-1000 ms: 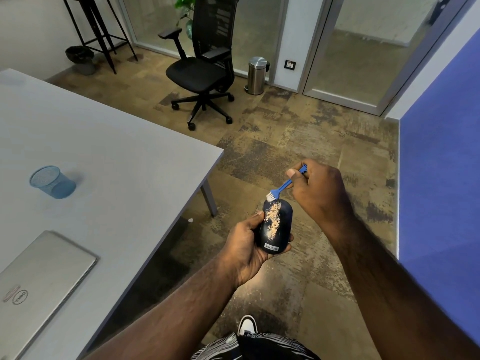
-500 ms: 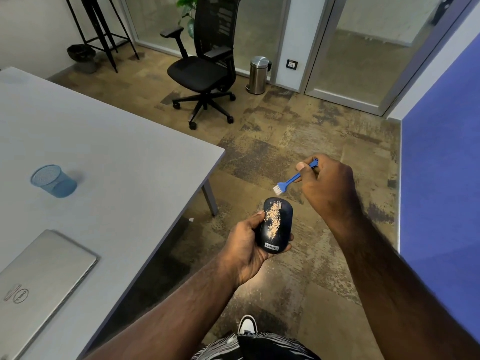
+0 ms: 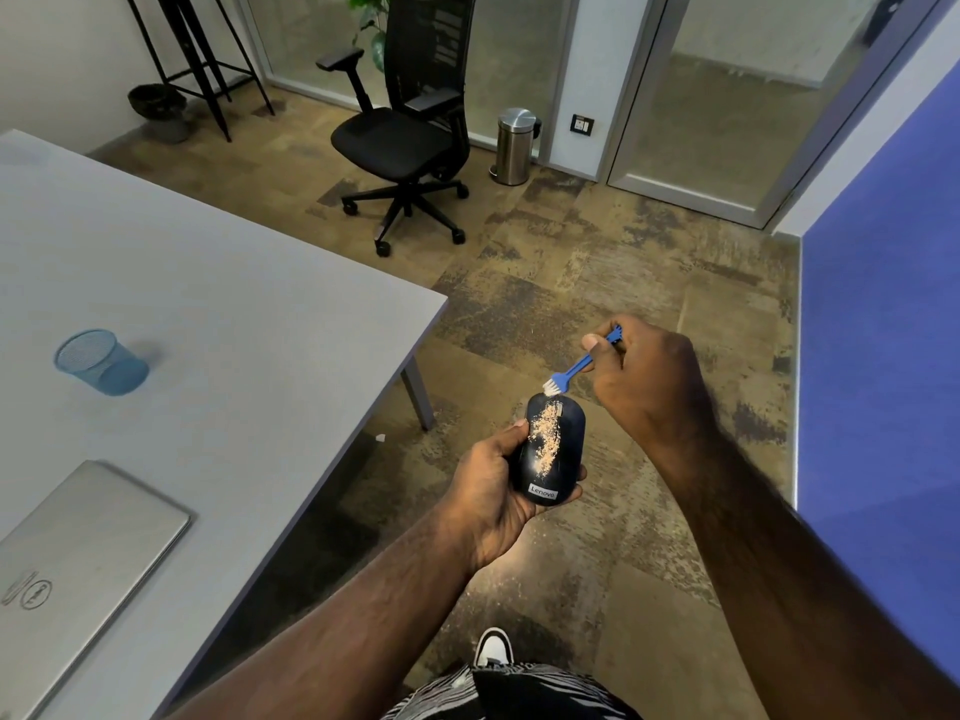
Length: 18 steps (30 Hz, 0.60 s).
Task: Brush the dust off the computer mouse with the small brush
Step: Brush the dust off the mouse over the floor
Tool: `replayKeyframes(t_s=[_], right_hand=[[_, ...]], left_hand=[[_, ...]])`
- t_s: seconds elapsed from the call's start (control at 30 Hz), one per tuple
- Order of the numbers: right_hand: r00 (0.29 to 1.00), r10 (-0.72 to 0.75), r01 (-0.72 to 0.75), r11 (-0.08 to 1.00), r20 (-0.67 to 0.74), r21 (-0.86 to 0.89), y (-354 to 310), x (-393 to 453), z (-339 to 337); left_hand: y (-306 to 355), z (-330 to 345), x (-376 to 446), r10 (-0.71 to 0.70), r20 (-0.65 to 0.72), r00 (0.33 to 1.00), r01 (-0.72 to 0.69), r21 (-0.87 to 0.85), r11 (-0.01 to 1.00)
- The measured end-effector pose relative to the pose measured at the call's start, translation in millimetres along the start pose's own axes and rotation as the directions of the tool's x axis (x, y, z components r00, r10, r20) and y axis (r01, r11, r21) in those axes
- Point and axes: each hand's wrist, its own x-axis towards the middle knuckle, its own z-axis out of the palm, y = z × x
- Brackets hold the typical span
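Dust (image 3: 545, 439) streaks the computer mouse (image 3: 550, 452), clamped in the left hand (image 3: 493, 496) over the floor. Right hand (image 3: 644, 381), at one o'clock, pinches the small brush (image 3: 569, 374); brushing barely begun.

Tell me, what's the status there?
Left hand holds mouse, dust on top. Right hand holds brush, bristles at mouse's far end. Nothing blocking.

— What have you got in your left hand (image 3: 493, 491)?
— You're gripping the dark mouse (image 3: 550, 452), tan dust (image 3: 545, 439) streaked down its top.
— And your right hand (image 3: 644, 376)?
— It pinches the blue brush (image 3: 576, 367) (white bristles at the mouse's far end).
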Motion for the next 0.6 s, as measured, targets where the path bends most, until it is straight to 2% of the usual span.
replayKeyframes(t_s=[0.1, 0.2, 0.33, 0.4, 0.53, 0.6], right_hand=[[0.998, 0.017, -0.015, 1.000, -0.060, 0.028, 2, 2, -2], [1.000, -0.003, 0.006, 0.996, -0.030, 0.092, 2, 1, -1], [0.998, 0.039, -0.042, 0.998, -0.048, -0.051, 13, 4, 1], [0.995, 0.056, -0.053, 0.998, -0.083, 0.031, 20, 4, -3], [0.987, 0.102, -0.057, 0.945, -0.125, 0.322, 22, -7, -25], [0.991, 0.063, -0.014, 0.922, -0.116, 0.386, 20, -18, -35]], left_hand=[[0, 0, 1, -0.003, -0.013, 1.000, 0.004, 0.008, 1.000], [2, -1, 2, -0.004, -0.020, 1.000, 0.004, 0.004, 1.000], [2, -1, 2, -0.015, -0.028, 0.999, 0.014, -0.031, 0.999], [3, -2, 2, -0.013, -0.025, 1.000, 0.012, -0.045, 0.999], [7, -5, 3, 0.005, -0.038, 0.999, -0.008, -0.075, 0.997], [8, -6, 5, 0.006, -0.050, 0.999, -0.010, -0.079, 0.997]])
